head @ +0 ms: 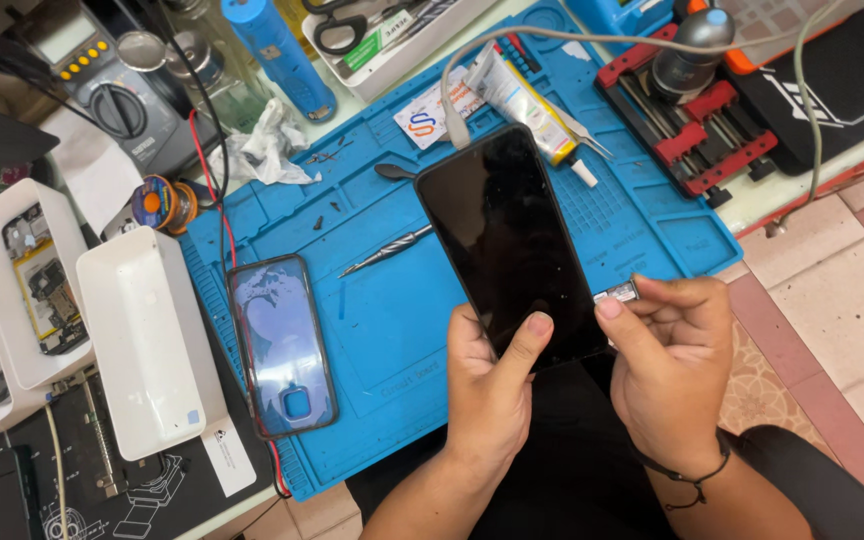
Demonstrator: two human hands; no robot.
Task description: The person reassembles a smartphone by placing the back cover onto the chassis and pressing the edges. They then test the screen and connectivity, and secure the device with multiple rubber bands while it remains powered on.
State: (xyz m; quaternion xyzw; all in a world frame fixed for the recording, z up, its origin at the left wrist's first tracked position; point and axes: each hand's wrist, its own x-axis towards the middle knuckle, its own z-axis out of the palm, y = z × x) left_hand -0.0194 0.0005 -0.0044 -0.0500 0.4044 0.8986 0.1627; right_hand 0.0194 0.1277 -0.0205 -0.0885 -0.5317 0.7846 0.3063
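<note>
Looking down from the head camera, I see a dark smartphone (508,245) held screen-up above a blue repair mat (392,330) on the counter (752,200). A grey cable (592,40) runs from the phone's top end, at about 11 o'clock, off toward the upper right.

My left hand (487,385) cradles the phone's lower end; its grip is closed on the phone, palm underneath and thumb lying across the glass near the bottom edge. My right hand (667,365) sits at 3 o'clock from the phone's lower corner, thumb and forefinger pinched on a small silver card tray (618,293) just beside the phone's right edge. I cannot tell whether the tray is partly in its slot or fully out.

I judge the phone light, stiff and slippery, with fragile glass; it is best held by its long edges, away from the screen face. The tray looks tiny, thin and easily bent or dropped, so only a fingertip pinch on its outer end suits it.

At 9 o'clock on the mat lies a second phone in a clear case (282,345), with a metal screwdriver (387,250) between the two. A glue tube (527,100) lies at 12 o'clock.
</note>
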